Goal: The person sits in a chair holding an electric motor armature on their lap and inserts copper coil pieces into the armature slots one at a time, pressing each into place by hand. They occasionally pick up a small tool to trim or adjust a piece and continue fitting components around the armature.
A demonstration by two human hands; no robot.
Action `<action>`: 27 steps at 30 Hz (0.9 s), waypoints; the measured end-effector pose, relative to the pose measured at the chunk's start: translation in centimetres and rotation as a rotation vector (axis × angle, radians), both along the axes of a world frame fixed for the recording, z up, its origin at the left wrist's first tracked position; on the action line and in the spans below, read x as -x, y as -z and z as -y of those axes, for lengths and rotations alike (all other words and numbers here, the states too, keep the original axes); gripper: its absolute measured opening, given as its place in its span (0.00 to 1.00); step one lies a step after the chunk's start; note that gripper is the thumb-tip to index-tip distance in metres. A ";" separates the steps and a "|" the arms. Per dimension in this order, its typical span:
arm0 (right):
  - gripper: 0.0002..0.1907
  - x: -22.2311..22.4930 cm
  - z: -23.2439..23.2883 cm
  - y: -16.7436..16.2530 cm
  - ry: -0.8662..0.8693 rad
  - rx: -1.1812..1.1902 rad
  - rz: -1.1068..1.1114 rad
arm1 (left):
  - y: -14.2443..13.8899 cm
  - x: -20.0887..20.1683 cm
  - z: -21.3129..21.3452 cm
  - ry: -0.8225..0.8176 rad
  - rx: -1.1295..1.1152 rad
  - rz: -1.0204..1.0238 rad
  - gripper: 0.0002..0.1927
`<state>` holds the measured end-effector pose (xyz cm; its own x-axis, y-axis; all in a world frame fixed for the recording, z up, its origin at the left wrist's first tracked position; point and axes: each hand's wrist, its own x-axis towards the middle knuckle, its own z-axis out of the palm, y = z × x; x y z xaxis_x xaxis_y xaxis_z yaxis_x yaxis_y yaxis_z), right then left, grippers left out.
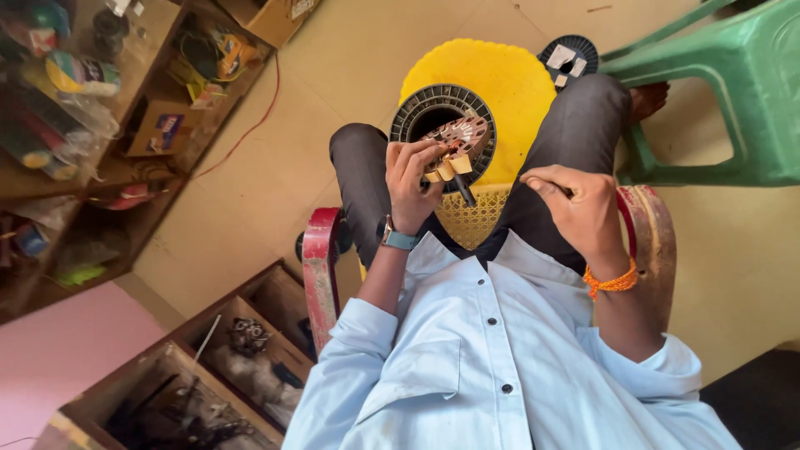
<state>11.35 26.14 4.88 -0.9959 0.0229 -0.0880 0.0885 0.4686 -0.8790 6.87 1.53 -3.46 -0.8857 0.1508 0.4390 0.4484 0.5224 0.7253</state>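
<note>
Above the lap of the seated person, the left hand (412, 179) clasps a round, brown wound motor core (458, 142), its fingers (425, 154) curled over the edge of the core and over the pale paper strips (446, 169) that stick out of it. A dark stub (465, 196) points down from under the core. The core is held up just in front of a black ribbed ring (408, 108) that lies on a yellow plastic stool (500, 75) between the knees. The right hand (579, 204) hovers near the right thigh, well apart from the core, its fingers pinched together on something too thin to make out; an orange thread band (611, 282) circles its wrist. A grey-blue watch (397, 237) sits on the left wrist. A green plastic chair (733, 92) stands to one side, wooden shelves (92, 125) crowded with small goods to the other, and a black spool (570, 57) lies on the floor beyond the stool.
</note>
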 end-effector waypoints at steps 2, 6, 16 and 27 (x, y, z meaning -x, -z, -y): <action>0.05 1.7 0.2 -1.5 -0.112 -0.020 -0.039 | 0.1 0.2 0.3 0.011 0.004 -0.042 0.28; 0.05 5.2 1.0 -3.5 -0.291 -0.083 -0.098 | 0.0 0.5 0.8 0.042 0.001 -0.073 0.25; 0.09 13.5 6.0 -1.3 -0.446 -0.135 0.065 | -0.8 0.0 2.0 0.037 -0.039 -0.080 0.20; 0.10 15.6 10.9 -0.7 -0.569 -0.306 0.212 | -0.3 -0.6 3.3 -0.009 -0.085 -0.114 0.18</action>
